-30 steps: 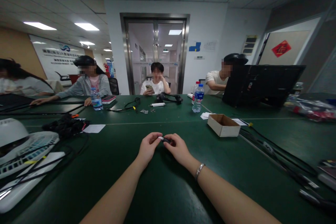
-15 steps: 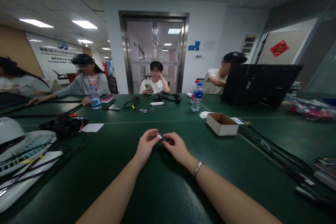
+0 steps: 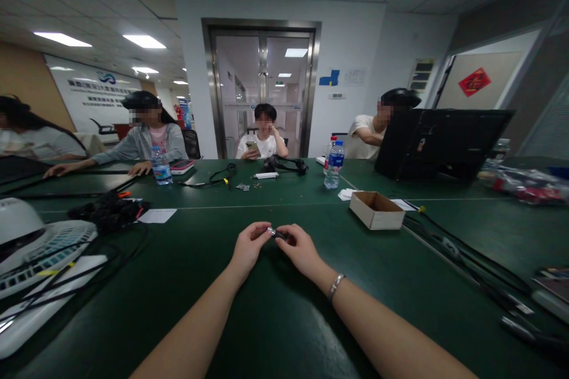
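Between my two hands, just above the green table, is a small dark object with a shiny silver end; it is too small to name. My left hand pinches the silver end between thumb and fingertips. On the dark end, the fingers of my right hand are closed, hiding part of it. A metal bracelet circles my right wrist.
An open cardboard box stands ahead right, with black cables beyond it. A white fan lies at left. Water bottles, a headset and a monitor are farther back. Several people sit across the table.
My left index finger has lowered slightly toward the silver end. Both hands otherwise stay put, still on the small object. At far left, a co-worker's hands have shifted slightly.
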Demonstrator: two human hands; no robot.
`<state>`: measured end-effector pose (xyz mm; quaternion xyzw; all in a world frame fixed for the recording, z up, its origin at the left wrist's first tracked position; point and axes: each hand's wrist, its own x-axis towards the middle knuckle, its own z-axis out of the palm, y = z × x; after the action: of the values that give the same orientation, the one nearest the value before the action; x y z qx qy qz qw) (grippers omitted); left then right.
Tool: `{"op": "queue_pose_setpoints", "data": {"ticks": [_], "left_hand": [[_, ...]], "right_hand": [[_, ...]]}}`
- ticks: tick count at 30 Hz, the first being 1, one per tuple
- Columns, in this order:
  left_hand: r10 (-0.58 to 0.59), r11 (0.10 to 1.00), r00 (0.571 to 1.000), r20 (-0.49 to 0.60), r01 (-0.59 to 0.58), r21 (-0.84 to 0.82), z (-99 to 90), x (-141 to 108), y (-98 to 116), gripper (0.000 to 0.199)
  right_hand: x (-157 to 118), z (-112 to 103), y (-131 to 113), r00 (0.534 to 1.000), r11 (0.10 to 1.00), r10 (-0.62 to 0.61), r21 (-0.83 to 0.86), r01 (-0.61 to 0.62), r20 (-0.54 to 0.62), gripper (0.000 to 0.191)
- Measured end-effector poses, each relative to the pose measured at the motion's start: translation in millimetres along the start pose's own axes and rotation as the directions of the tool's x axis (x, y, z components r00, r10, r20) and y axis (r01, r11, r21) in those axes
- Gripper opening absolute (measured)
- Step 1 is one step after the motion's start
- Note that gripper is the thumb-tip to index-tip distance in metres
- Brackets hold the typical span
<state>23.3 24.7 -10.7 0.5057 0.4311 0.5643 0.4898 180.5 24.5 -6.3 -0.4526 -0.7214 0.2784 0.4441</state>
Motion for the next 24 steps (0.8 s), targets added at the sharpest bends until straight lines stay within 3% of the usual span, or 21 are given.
{"op": "queue_pose_setpoints", "data": {"ticks": [16,24], "left_hand": [[0.09,0.996,0.995,0.045,-0.09,-0.011,-1.2,2.8,-5.0,0.03],[0.087,0.996,0.996,-0.013,-0.087,0.032,-1.2,1.8,-4.1,0.031]], "right_hand": [[0.5,1.2,4.9,1.0,1.0,-0.031,-0.004,0.031,0.002,0.018],[0.1,1.6,4.9,1.0,1.0,-0.023,-0.014,0.023,0.013,0.018]]}}
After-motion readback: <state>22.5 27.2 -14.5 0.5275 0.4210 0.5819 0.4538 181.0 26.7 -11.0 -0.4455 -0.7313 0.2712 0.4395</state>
